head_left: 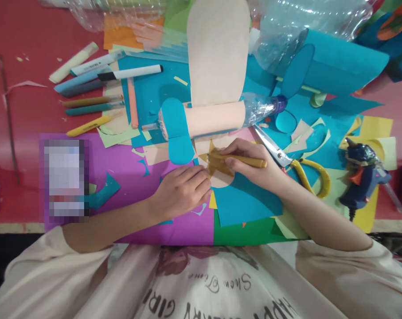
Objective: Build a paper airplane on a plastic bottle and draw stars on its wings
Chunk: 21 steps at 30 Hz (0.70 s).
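My right hand [249, 161] grips a brown-yellow marker [255, 162], its tip down at a star [220, 170] coloured in the same shade. The star lies on the rounded end of a pale peach paper strip [217, 48], which runs under a plastic bottle. Fingers together, my left hand [185, 188] rests flat by the star's left side; its fingertips touch the paper there. Just beyond both hands lies the clear bottle [260, 108], wrapped in peach paper [217, 118] with a blue rounded paper piece [177, 130] over its base end.
Yellow-handled scissors [280, 155] lie open right of my right hand. Farther right is a dark blue glue gun [360, 177]. Several markers [87, 79] lie at the left, above a blurred phone-like rectangle [66, 177]. A blue paper-covered roll [343, 62] and clear plastic bottles [300, 22] stand behind.
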{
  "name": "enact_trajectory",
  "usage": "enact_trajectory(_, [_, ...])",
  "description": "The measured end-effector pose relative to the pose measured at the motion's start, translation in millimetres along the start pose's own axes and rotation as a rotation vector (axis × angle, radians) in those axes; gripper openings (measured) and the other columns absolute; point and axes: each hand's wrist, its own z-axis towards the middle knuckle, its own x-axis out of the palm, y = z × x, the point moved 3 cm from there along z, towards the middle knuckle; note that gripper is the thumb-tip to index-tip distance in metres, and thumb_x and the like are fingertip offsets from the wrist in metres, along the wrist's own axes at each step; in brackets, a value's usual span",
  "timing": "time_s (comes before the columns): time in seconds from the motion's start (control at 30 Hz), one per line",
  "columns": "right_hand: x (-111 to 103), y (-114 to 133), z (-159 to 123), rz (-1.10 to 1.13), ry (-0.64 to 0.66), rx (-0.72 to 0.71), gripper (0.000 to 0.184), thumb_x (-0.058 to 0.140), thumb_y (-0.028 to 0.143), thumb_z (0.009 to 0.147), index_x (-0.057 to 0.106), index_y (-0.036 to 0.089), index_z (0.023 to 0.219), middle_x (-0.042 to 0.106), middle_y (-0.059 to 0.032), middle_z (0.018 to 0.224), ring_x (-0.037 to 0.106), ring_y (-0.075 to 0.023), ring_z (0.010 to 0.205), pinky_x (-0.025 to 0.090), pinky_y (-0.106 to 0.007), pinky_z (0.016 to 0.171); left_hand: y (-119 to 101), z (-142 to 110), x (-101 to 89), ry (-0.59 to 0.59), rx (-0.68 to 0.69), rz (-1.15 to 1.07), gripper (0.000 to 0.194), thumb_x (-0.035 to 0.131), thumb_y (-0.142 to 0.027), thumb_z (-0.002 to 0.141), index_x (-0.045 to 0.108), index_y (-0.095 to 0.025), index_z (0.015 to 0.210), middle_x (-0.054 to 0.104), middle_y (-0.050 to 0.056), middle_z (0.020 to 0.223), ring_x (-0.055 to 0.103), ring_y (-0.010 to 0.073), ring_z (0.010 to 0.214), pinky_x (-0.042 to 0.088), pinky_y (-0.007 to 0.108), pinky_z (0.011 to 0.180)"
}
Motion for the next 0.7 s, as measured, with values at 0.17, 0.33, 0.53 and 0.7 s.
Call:
enact_trajectory(0.17, [0.2, 0.5, 0.5, 0.044, 0.039, -0.020, 0.009, 0.061, 0.027, 0.081, 0.060, 0.018, 0.080, 0.065, -0.0014, 0.072, 0.058, -0.0137, 0.063, 0.045, -0.025, 0.059, 0.4, -1.2, 0.9, 0.003, 0.001, 0.002, 0.022, 0.048, -0.016, 0.096, 0.066, -0.014, 0.085, 0.076, 0.008, 0.097, 0.071, 0.0190, 0.093, 0.057, 0.032, 0.079])
enact_trajectory(0.33, [0.7, 2.5, 0.4, 0.062, 0.073, -0.013, 0.012, 0.061, 0.030, 0.080, 0.061, 0.018, 0.078, 0.065, -0.0013, 0.071, 0.055, -0.0123, 0.060, 0.042, -0.024, 0.055, 0.0, -1.8, 1.7, -0.010, 0.005, 0.010, 0.022, 0.047, -0.016, 0.096, 0.066, -0.013, 0.084, 0.076, 0.008, 0.096, 0.072, 0.0192, 0.092, 0.057, 0.032, 0.078])
enact_trajectory(0.53, [0.4, 0.4, 0.1, 0.058, 0.050, 0.010, 0.013, 0.061, 0.030, 0.081, 0.059, 0.019, 0.077, 0.061, 0.0003, 0.068, 0.053, -0.0120, 0.060, 0.040, -0.024, 0.054, 0.3, -1.4, 1.6, -0.006, 0.003, 0.005, 0.022, 0.048, -0.016, 0.096, 0.065, -0.014, 0.083, 0.076, 0.007, 0.096, 0.072, 0.0193, 0.092, 0.057, 0.032, 0.077])
enact_trajectory(0.7, [0.6, -1.4, 0.4, 0.061, 0.002, 0.012, 0.007, 0.059, 0.024, 0.080, 0.058, 0.018, 0.080, 0.061, 0.0004, 0.069, 0.055, -0.0122, 0.062, 0.042, -0.025, 0.057, 1.1, -1.6, 2.0, 0.012, 0.005, 0.003, 0.021, 0.048, -0.017, 0.096, 0.065, -0.014, 0.084, 0.075, 0.007, 0.095, 0.071, 0.0194, 0.092, 0.057, 0.032, 0.077])
